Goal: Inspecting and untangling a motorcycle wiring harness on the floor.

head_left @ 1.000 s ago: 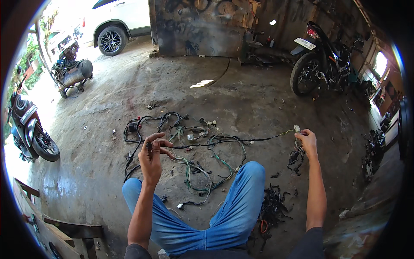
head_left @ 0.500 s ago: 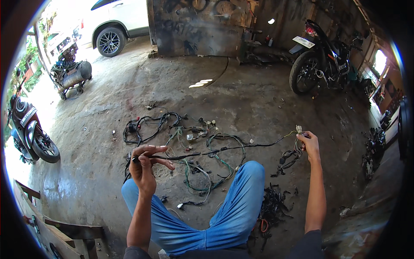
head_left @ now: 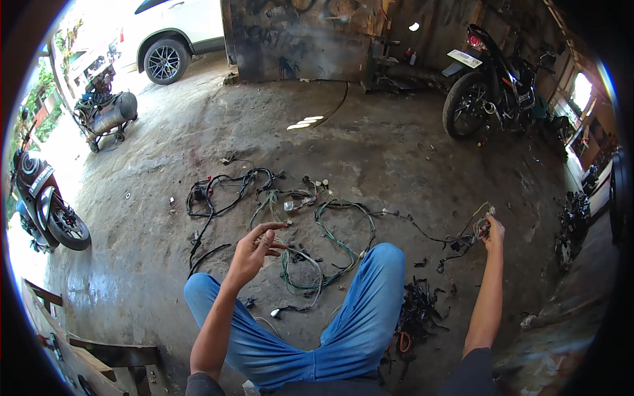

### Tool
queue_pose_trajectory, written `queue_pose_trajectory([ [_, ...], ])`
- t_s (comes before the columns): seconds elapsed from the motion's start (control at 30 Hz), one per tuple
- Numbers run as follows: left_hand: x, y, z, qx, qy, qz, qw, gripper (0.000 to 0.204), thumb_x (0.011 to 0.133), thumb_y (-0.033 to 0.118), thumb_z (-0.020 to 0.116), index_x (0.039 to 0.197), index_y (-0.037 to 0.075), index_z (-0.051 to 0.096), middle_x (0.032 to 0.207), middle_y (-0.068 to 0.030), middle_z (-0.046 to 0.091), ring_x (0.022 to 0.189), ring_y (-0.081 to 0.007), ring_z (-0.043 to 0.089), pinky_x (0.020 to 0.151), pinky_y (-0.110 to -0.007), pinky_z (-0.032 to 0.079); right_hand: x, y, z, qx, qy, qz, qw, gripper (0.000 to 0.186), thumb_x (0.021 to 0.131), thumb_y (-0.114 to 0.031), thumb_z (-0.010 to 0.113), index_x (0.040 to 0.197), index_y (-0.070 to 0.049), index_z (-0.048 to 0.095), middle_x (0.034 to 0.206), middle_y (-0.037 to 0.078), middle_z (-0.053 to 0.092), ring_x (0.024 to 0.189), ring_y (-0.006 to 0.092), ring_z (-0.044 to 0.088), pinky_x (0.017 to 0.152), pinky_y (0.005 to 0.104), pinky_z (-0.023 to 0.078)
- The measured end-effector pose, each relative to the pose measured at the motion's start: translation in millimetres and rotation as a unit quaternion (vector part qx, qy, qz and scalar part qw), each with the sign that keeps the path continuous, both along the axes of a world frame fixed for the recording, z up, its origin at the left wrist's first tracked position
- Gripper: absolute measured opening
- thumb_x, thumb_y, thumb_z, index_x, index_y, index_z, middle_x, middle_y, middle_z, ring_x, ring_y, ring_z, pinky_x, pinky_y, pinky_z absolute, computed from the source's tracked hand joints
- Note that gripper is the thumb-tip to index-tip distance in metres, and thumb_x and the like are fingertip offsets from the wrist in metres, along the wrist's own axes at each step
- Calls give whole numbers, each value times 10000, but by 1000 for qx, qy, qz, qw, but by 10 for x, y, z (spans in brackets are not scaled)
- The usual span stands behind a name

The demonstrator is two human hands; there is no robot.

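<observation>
My right hand [head_left: 494, 233] is out to the right, its fingers closed round a bunch of wires with a pale connector [head_left: 491, 210] at the top. From it a thin dark wire harness [head_left: 429, 236] hangs, trailing left toward a small connector near the green wire loop [head_left: 346, 203]. Over my left knee, my left hand [head_left: 253, 254] is held up with fingers stretched out and nothing visible in them. Beyond and beside it on the concrete lie a black wiring harness [head_left: 214, 211], several pale connectors and a grey-green coil of wires [head_left: 285, 267].
A heap of black scraps [head_left: 422, 307] lies right of my right knee, beside an orange-handled tool [head_left: 404, 342]. Motorbikes stand at the left [head_left: 56, 211] and far right [head_left: 485, 92]. An air compressor [head_left: 112, 112] and a white car [head_left: 188, 30] are farther back. A wooden bench [head_left: 79, 363] is lower left.
The dark harness stretched between my hands has left my left hand and now trails from the right. My right hand has moved right and slightly down; my left hand has shifted right.
</observation>
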State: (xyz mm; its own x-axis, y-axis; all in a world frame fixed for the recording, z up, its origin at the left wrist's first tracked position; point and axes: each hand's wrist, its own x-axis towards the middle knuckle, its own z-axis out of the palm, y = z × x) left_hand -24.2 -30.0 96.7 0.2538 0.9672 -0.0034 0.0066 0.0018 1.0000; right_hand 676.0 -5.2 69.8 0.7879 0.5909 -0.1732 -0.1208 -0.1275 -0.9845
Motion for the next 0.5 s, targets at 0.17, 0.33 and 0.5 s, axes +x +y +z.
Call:
queue_pose_trajectory([
  [0.17, -286, 180, -320, -49, 83, 2, 995, 366, 1092, 269, 491, 1356, 27, 566, 1189, -109, 682, 1032, -184, 710, 787, -303, 571, 451, -277, -655, -43, -45, -24, 998, 203, 856, -187, 750, 860, -71, 584, 643, 36, 563, 484, 152, 550, 405, 316, 446],
  [0.33, -452, 339, -686, -95, 180, -22, 979, 399, 1072, 305, 517, 1351, 26, 577, 1190, -108, 681, 1008, -184, 695, 766, -326, 563, 926, -556, -1504, -149, -223, 69, 961, 335, 826, -121, 743, 1120, -23, 615, 797, 36, 636, 677, 144, 618, 524, 314, 491],
  [0.5, -569, 243, -675, -164, 231, -77, 956, 441, 1074, 371, 509, 1381, 61, 568, 1240, -108, 649, 1075, -205, 674, 830, -351, 572, 31, -181, -1961, -338, -501, -67, 794, 573, 866, -175, 763, 1375, -36, 541, 1206, 213, 609, 1089, 341, 637, 923, 426, 524],
])
